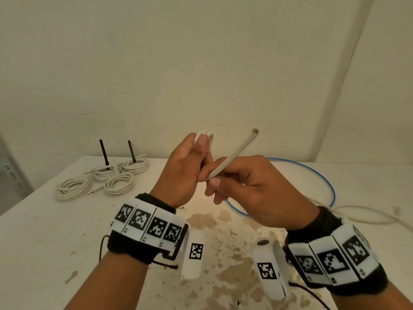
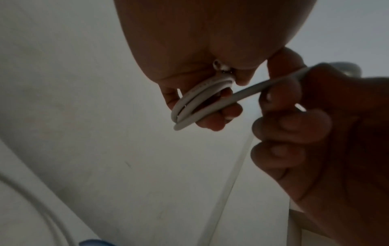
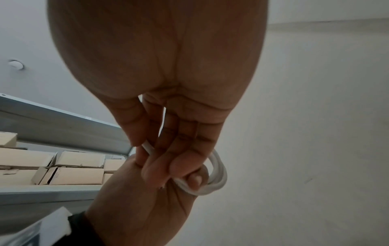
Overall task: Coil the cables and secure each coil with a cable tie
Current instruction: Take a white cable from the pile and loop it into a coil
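Observation:
Both hands are raised above the white table (image 1: 55, 231). My left hand (image 1: 185, 173) grips a small coil of white cable (image 2: 195, 103), its loops showing above the thumb (image 1: 204, 135) and past the curled fingers (image 3: 216, 179). My right hand (image 1: 252, 186) pinches the loose end of the same white cable (image 1: 237, 153) between thumb and fingers; the cut tip points up and to the right. The two hands touch each other. No cable tie is visible in either hand.
Several coiled white cables (image 1: 100, 182) lie at the table's far left around two black upright pegs (image 1: 104, 154). A blue cable loop (image 1: 321, 177) and a white cable (image 1: 366, 214) lie at the right. Walls close in behind and to the right. Shelving with cardboard boxes (image 3: 52, 166) stands at the left.

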